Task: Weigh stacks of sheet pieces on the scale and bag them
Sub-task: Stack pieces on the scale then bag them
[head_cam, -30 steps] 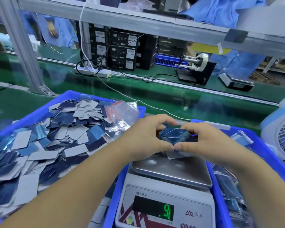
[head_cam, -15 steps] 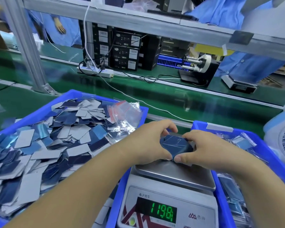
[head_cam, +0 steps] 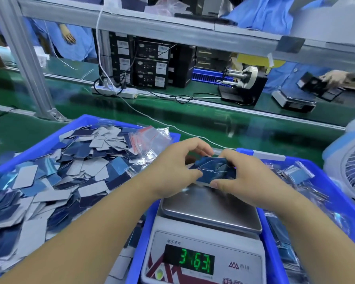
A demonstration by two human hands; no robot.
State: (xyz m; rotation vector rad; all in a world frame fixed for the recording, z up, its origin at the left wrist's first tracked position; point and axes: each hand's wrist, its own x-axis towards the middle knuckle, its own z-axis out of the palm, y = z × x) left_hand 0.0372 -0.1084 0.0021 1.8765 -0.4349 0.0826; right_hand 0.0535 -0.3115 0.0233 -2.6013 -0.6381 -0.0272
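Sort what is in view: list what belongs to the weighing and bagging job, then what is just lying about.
Job:
left hand and right hand, both gripping the stack of sheet pieces
scale
loose sheet pieces
empty zip bags
filled bags

Lying about:
power strip
tape dispenser
fan
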